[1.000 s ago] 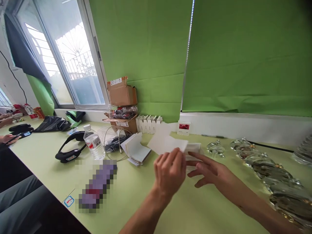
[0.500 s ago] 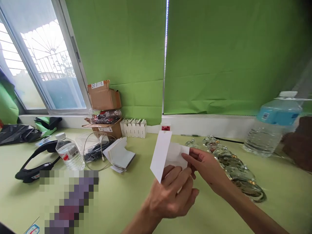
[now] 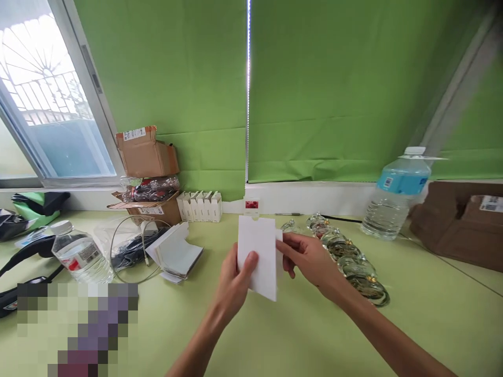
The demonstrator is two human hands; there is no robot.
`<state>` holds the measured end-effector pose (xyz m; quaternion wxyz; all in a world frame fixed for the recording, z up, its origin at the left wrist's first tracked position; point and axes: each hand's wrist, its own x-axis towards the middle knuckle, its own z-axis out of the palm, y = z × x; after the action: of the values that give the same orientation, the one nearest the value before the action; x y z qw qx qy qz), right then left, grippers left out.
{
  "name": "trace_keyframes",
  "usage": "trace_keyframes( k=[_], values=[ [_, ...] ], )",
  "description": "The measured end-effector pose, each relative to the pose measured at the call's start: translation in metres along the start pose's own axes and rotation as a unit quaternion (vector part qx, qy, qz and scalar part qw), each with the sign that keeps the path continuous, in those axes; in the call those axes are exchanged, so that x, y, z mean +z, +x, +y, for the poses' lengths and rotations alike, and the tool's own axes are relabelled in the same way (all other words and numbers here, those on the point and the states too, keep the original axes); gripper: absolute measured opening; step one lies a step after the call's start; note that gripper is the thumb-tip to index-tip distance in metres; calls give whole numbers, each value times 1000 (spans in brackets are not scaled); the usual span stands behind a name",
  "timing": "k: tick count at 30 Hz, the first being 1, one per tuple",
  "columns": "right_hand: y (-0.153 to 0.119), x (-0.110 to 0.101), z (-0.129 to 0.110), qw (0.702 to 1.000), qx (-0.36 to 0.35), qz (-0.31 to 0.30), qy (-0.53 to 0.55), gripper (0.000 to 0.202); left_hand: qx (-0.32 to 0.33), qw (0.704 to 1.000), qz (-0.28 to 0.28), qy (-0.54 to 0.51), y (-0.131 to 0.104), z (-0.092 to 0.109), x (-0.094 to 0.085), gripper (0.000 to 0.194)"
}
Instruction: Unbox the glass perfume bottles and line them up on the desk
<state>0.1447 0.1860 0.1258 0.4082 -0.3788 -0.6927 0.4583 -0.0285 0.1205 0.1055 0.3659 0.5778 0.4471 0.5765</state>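
Note:
A small white folding carton (image 3: 257,262) is held upright above the table, its broad face with a notched top edge toward me. My left hand (image 3: 234,280) grips it from the left, thumb pressed on the front face and the other fingers behind. On the right, my right hand (image 3: 308,256) pinches a narrow white flap (image 3: 279,251) that sticks out from the carton's side. Some fingertips of both hands are hidden. Beyond my right hand lies a row of shiny bracelet-like rings (image 3: 349,264), several in clear wrapping.
Flat white cartons (image 3: 181,254) lie stacked to the left, near a cable (image 3: 118,225) and a water bottle (image 3: 82,254). Several upright white boxes (image 3: 200,207) and cardboard boxes (image 3: 147,154) stand behind. A large water bottle (image 3: 393,204) and brown cardboard (image 3: 459,225) are at right.
The carton has turned so its broad face is toward me. My left hand has shifted from beneath it to its left side, thumb in front. The view has swung right.

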Motion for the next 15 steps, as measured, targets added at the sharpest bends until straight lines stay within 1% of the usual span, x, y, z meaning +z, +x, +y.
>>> trace_keyframes(
  k=[1, 3, 5, 8, 11, 13, 15],
  values=[
    [-1, 0, -1, 1000, -1, -7, 16, 32, -9, 1000, -14, -11, 2, -2, 0, 40],
    [-2, -1, -4, 998, 0, -31, 48, 36, -13, 1000, -8, -27, 5, -7, -1, 36],
    [-3, -2, -7, 996, -2, -61, 65, 37, -25, 998, -5, -50, 6, -11, -2, 37],
    [-5, -3, -11, 994, -23, -75, 78, 38, -39, 997, -6, -69, 7, -15, -2, 40],
    [-7, -1, -12, 993, -23, -88, 71, 38, -27, 999, 22, -38, 6, -17, 1, 40],
    [-8, 1, -12, 995, -9, -94, 43, 37, -10, 1000, 27, -11, 5, -18, 2, 40],
    [-7, 0, -13, 996, -3, -84, 18, 38, 12, 999, 31, 8, 5, -20, 3, 40]
  ],
)
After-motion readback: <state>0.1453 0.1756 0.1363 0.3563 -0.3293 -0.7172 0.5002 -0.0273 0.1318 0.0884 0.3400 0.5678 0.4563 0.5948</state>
